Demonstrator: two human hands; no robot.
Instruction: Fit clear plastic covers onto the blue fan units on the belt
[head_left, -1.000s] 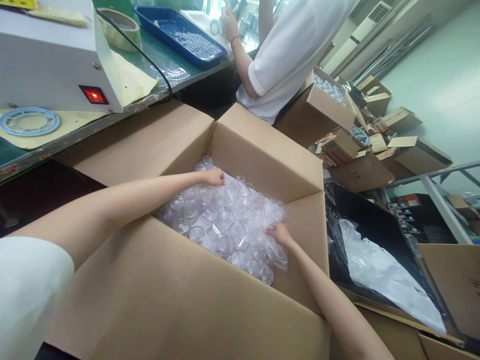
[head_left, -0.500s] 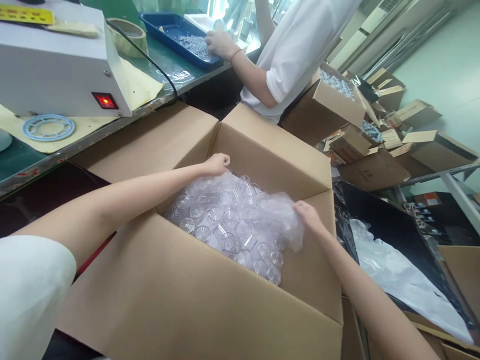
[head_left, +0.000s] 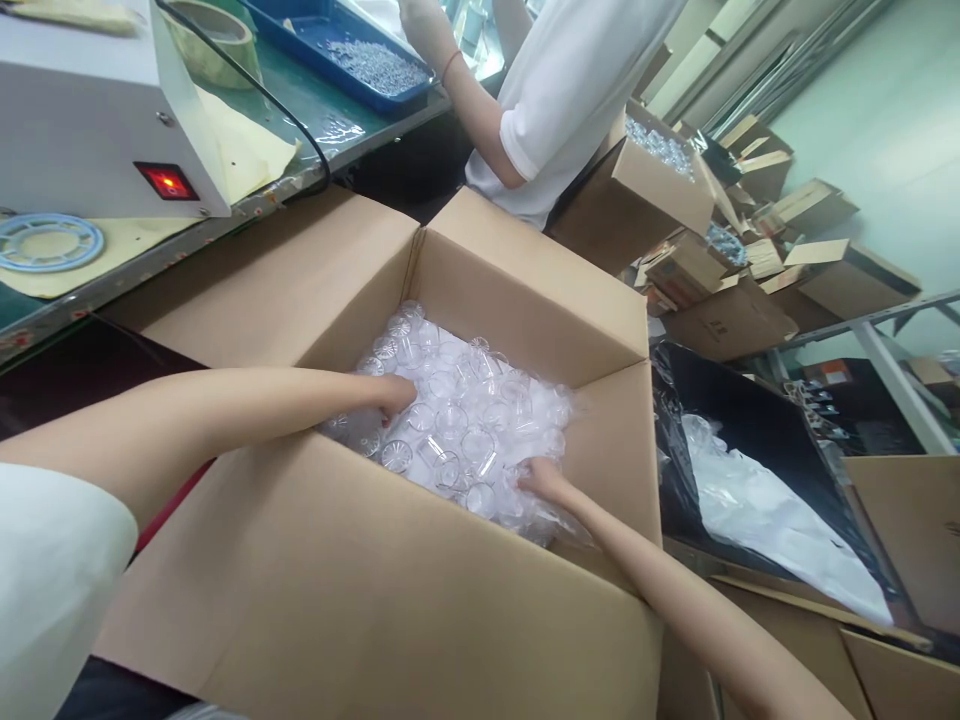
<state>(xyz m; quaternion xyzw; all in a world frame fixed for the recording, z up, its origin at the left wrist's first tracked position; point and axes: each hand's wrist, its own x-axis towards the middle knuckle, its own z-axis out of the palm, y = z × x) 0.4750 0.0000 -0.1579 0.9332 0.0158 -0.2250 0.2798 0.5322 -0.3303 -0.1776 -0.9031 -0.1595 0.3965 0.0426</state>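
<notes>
A large open cardboard box (head_left: 375, 590) holds a heap of clear round plastic parts (head_left: 450, 420) in a thin clear plastic bag (head_left: 551, 515). Inside the box, my left hand (head_left: 397, 396) reaches onto the left part of the heap; its fingers point down and are partly hidden, so what they hold cannot be made out. At the right side of the heap, the curled fingers of my right hand (head_left: 541, 478) are closed on the bag's film.
At upper left, a green workbench (head_left: 345, 130) bears a white machine (head_left: 97, 110), a tape roll (head_left: 214, 45) and a blue tray (head_left: 390, 95). Beyond the box stands a person in white (head_left: 555, 110). Cartons (head_left: 667, 200) and a black-lined container (head_left: 750, 420) lie to the right.
Both hands have moved down into the box, the right one also inward. The raised bag film has dropped, uncovering more parts at the back left. The view has shifted slightly.
</notes>
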